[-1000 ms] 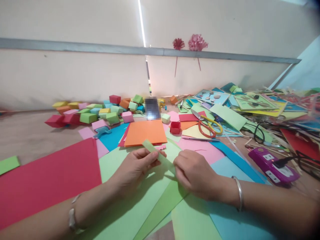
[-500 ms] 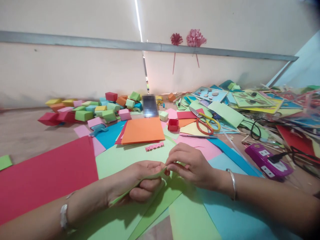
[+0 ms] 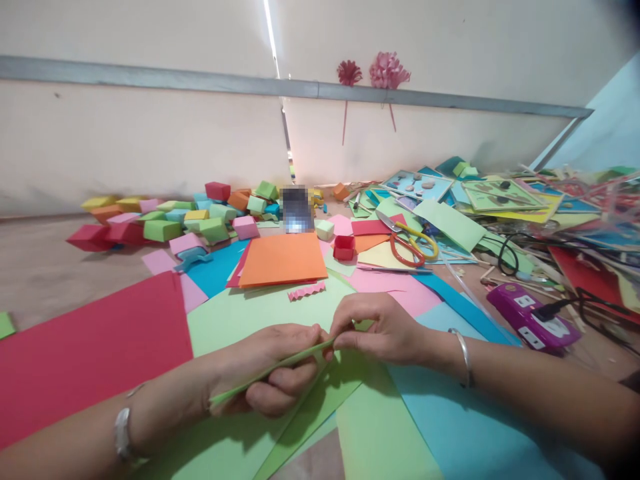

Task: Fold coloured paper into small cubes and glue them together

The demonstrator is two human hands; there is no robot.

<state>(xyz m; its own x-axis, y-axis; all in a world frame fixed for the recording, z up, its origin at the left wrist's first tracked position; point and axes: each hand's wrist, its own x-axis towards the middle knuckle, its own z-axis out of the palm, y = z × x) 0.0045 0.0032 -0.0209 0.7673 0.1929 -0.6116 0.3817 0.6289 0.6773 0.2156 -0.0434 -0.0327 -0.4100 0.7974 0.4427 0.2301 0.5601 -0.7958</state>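
Note:
A narrow green paper strip (image 3: 273, 370) runs across my left hand (image 3: 270, 367), whose thumb lies over it while the fingers curl beneath. At its far right end, my right hand (image 3: 377, 330) pinches the strip between thumb and fingertips. Both hands are closed and held above light green paper sheets (image 3: 240, 323). Just beyond them lies a crimped pink paper strip (image 3: 307, 291). Behind that sits a stack of orange paper (image 3: 283, 260), with a small open red paper box (image 3: 345, 247) to its right.
Scissors (image 3: 407, 243) with orange and yellow handles lie on papers beyond my right hand. A purple power strip (image 3: 533, 317) with a plugged-in cable is at the right. Several folded paper boxes (image 3: 163, 231) crowd the back left. A red sheet (image 3: 100, 353) spreads at the left.
The green strip now lies straighter and shows more of its edge along my left hand. My right hand keeps its pinch at the end. The view has shifted slightly.

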